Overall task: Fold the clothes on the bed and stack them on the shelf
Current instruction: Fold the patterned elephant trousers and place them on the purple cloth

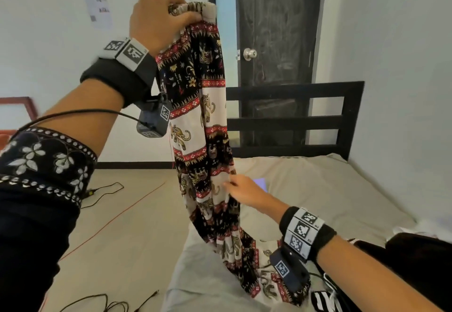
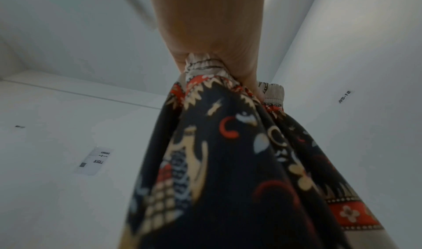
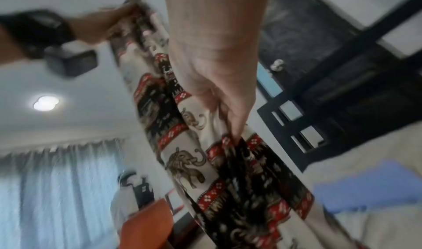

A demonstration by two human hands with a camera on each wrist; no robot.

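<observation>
**Shaking out the elephant-print trousers before the fold**

The left hand (image 1: 156,19) is raised high, its fingers curled tight round the gathered waistband of the trousers (image 1: 203,120). The cloth hangs straight down from that grip, and its lower end trails onto the near part of the bed (image 1: 318,189). The right hand (image 1: 247,193) is low, reaching left into the hanging cloth about halfway down. The right wrist view shows its fingers (image 3: 235,124) pressed into a fold of the fabric and seemingly pinching it, though how firmly I cannot tell.

To do this step well, I judge the left hand should keep the waistband bunched and high so the legs hang free of the mattress. The right hand should find a side seam or leg edge, not loose cloth in the middle, and draw it out to the right. With the waistband spread between both hands, the two legs can be laid one on the other. The fabric looks thin and slippery, so a light pinch may slide off. The trailing end may also drag when the piece is lifted.

Counted:
- One pair of patterned trousers, in hand.
- One dark garment (image 1: 415,262) with white lettering, at the near right of the bed, still unfolded.
- One small blue thing (image 1: 260,183) on the bed behind the right hand; I cannot tell what it is.
- One door (image 1: 276,30), at the far end.
- No shelf is in view.
</observation>
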